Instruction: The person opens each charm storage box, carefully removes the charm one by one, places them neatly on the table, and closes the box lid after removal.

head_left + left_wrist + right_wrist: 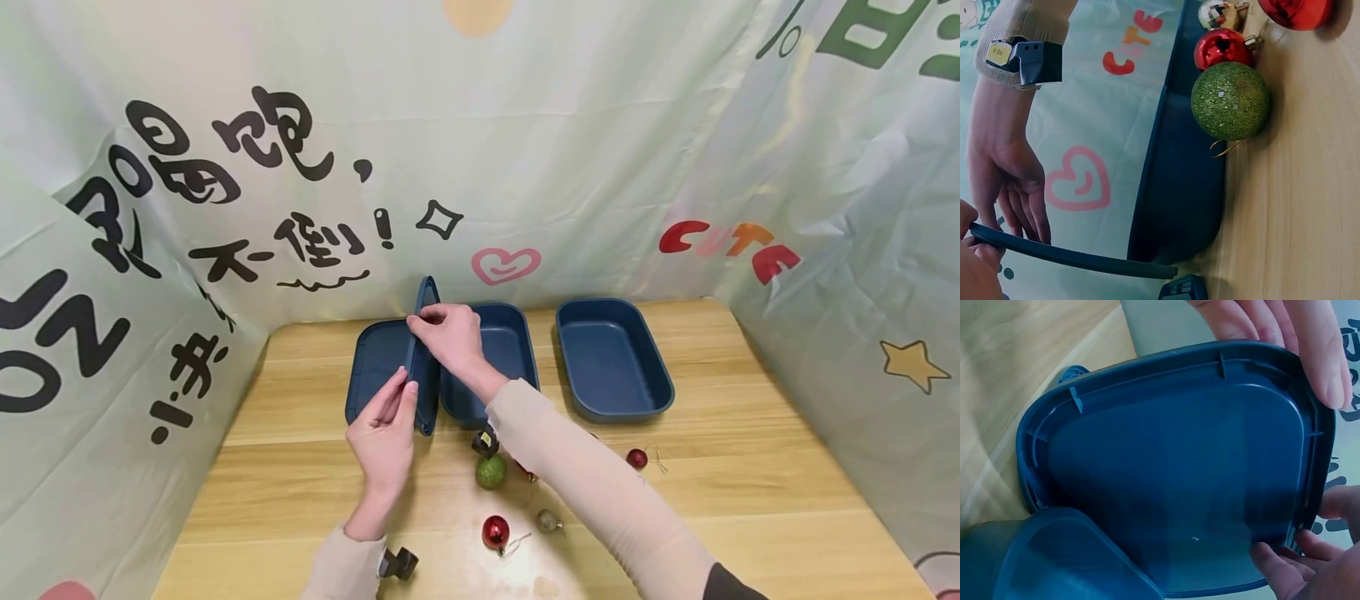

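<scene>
A blue plastic lid [426, 375] stands on edge, nearly upright, its ribbed inner side [1166, 469] facing the right wrist camera. My left hand [384, 442] holds its near upper edge between thumb and fingers. Farther back, my right hand [452, 335] pinches the same edge; in the left wrist view the right hand [1013, 178] reaches down to the rim. Left of it, a second blue lid [375, 375] lies flat on the table. Just to the right sits an open blue box [504, 333], partly hidden by my right forearm.
Another open blue box [615, 358] stands farther right. In front lie Christmas baubles: a green glitter bauble [491, 472], a shiny red bauble [495, 532], a silver bauble [548, 521] and a dark red bauble [637, 458]. A printed cloth [570, 167] hangs behind the wooden table [292, 500].
</scene>
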Demonstrator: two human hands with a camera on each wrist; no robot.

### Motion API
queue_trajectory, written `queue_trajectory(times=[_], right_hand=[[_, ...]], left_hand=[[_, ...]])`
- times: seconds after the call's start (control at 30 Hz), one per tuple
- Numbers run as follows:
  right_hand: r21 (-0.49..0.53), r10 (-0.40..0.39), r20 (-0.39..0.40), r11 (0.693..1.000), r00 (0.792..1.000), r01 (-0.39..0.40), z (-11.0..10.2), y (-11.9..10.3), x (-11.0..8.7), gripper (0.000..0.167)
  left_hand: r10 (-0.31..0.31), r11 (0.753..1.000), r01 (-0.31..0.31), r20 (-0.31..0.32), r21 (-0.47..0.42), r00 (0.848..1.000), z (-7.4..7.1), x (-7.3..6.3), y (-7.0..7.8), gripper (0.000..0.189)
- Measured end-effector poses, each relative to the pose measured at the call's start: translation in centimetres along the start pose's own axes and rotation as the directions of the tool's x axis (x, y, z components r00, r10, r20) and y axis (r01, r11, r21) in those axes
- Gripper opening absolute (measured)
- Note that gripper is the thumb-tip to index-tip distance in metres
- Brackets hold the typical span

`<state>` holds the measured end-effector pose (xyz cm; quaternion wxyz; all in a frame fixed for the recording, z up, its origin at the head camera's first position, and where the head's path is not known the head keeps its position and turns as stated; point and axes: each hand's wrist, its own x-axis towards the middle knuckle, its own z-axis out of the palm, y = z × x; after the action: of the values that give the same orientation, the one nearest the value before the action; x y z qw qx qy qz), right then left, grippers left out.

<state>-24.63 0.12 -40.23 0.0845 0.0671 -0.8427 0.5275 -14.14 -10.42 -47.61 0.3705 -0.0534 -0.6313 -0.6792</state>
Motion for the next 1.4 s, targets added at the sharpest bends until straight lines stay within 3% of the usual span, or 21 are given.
queue_trajectory(times=[0.5, 0.77, 0.97, 1.07, 1.17, 1.3, 1.4], right_hand=[[0.100, 0.091, -0.074, 0.992, 0.993, -0.083, -0.9, -0.6, -0.3, 0.019], [0.161, 0.140, -0.110, 0.979, 0.984, -0.122, -1.8, -0.2, -0.2, 0.019], [0.254, 0.182, -0.093, 0.955, 0.979, -0.154, -3.0, 0.6, -0.6, 0.022], [0.311, 0.205, -0.073, 0.935, 0.976, -0.173, -3.6, 1.3, -0.8, 0.023], [0.351, 0.221, -0.058, 0.917, 0.974, -0.187, -4.2, 2.0, -1.0, 0.023], [0.392, 0.224, -0.062, 0.902, 0.973, -0.183, -4.9, 2.7, -1.3, 0.024], [0.412, 0.221, -0.070, 0.895, 0.973, -0.173, -5.3, 3.2, -1.4, 0.024]], left_hand=[[-0.100, 0.995, 0.100, 0.044, 0.011, 0.994, 0.7, -0.2, 0.3, 0.034], [-0.121, 0.993, 0.120, 0.126, 0.012, 0.985, 1.2, -0.2, 0.5, 0.044], [-0.122, 0.985, 0.103, 0.133, 0.141, 0.984, 0.8, 0.8, -0.2, 0.038], [-0.159, 0.964, 0.133, 0.098, 0.229, 0.982, 0.0, 2.0, -1.2, 0.036], [-0.231, 0.931, 0.194, 0.090, 0.309, 0.969, -1.0, 2.9, -2.7, 0.038], [-0.307, 0.868, 0.230, 0.111, 0.441, 0.945, -2.0, 3.4, -4.5, 0.042], [-0.314, 0.809, 0.207, 0.107, 0.550, 0.943, -2.4, 3.5, -5.6, 0.040]])
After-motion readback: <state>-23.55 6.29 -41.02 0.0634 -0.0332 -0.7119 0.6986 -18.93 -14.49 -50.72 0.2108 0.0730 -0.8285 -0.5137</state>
